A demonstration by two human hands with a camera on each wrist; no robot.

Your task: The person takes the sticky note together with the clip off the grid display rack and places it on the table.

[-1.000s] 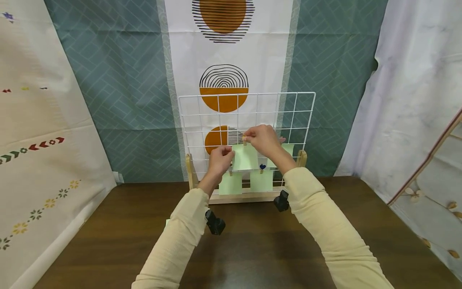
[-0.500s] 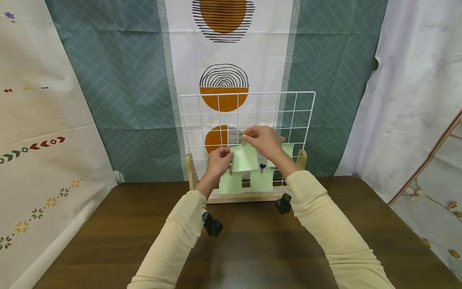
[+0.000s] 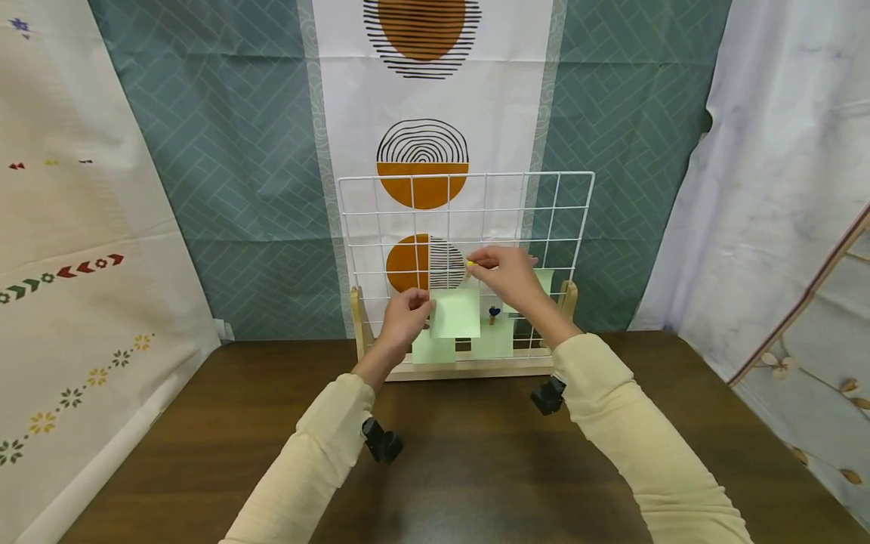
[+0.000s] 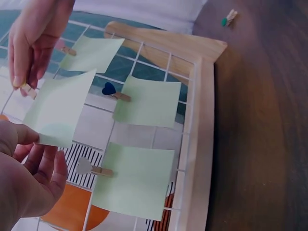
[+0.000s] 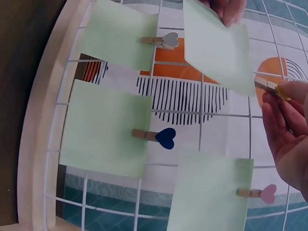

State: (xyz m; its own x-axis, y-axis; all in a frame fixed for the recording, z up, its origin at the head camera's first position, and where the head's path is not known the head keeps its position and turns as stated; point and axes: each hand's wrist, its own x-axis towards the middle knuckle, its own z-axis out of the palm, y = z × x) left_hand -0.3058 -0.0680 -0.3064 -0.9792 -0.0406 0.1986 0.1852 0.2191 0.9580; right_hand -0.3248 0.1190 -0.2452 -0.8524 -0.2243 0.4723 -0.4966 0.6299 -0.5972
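My left hand (image 3: pixel 404 317) pinches a pale green square of paper (image 3: pixel 455 314) by its left edge, in front of a white wire grid (image 3: pixel 484 176). A small wooden clothespin (image 5: pixel 265 85) with a yellow top sits between the thumb and fingers of my right hand (image 3: pixel 508 275). In the right wrist view, the clothespin's tip is right at a corner of the held paper. Several other green papers hang on the grid, clipped by clothespins with a dark blue heart (image 5: pixel 166 138), a pink heart (image 5: pixel 268 194) and a grey heart (image 5: pixel 170 40).
The grid stands in a wooden base (image 3: pixel 469 369) at the back of a dark brown table (image 3: pixel 476 461). A clothespin with a green top (image 4: pixel 230 18) lies on the table. Behind hangs a patterned cloth (image 3: pixel 251 181).
The held paper has moved down and slightly left with my left hand. My right hand has shifted right and down with the clothespin, opening a gap to the paper in the head view.
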